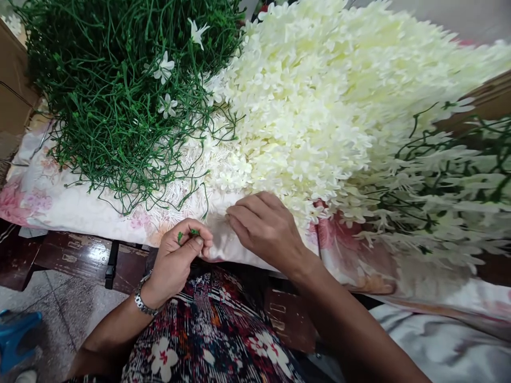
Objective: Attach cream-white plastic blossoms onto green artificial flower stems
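Observation:
My left hand is closed around a green artificial flower stem, whose small forked tips poke out above the thumb and forefinger. To its right, my right hand has its fingertips pinched together over the cloth's front edge; anything between them is too small or hidden to make out. Behind my left hand spreads a big tangle of green plastic stems, a few bearing white blossoms. Just beyond my right hand lies a large heap of creamy white artificial petals. Thin white stamen strands lie under the tangle's front.
Finished-looking white flowers on green stems lie at the right. A flower-printed cloth covers the work surface. Cardboard stands at the left and right edges. A blue plastic stool is on the floor at lower left.

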The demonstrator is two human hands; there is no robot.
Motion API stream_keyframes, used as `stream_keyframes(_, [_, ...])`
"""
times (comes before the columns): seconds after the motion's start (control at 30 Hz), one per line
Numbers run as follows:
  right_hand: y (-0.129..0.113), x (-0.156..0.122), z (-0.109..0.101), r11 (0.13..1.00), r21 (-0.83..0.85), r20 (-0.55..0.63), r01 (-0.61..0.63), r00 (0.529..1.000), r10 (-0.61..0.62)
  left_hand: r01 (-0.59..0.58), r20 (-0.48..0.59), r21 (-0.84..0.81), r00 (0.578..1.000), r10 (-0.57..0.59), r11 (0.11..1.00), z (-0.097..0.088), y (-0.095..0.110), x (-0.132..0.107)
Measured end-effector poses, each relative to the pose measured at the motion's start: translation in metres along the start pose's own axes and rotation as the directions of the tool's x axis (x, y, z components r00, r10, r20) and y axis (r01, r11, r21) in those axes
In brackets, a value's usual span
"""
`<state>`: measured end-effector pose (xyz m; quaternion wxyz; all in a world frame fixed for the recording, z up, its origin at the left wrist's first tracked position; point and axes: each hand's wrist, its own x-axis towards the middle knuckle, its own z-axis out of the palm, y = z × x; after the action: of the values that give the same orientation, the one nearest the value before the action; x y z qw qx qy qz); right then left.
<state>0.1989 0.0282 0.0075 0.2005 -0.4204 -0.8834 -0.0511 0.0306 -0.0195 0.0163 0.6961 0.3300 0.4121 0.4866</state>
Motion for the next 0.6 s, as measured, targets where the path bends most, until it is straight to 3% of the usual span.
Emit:
stream_keyframes(0.3, [0.008, -0.014, -0.007, 0.941, 0.292, -0.160, -0.169, 0.962, 0.222, -0.098, -0.106, 0.212, 0.987, 0.123, 0.972, 0.004, -0.007, 0.011])
stream_keyframes(0.5, [0.006, -0.016, -0.007, 0.997, 0.008, -0.250, -0.078, 0.965, 0.078, -0.138, -0.049, 0.461, 0.982, 0.181, 0.876, 0.009, -0.006, 0.014])
stream_keyframes(0.6, [0.003, -0.016, -0.009, 0.998, -0.005, -0.272, -0.063, 0.960, 0.060, -0.175, -0.009, 0.569, 0.976, 0.219, 0.804, 0.011, -0.002, 0.015])
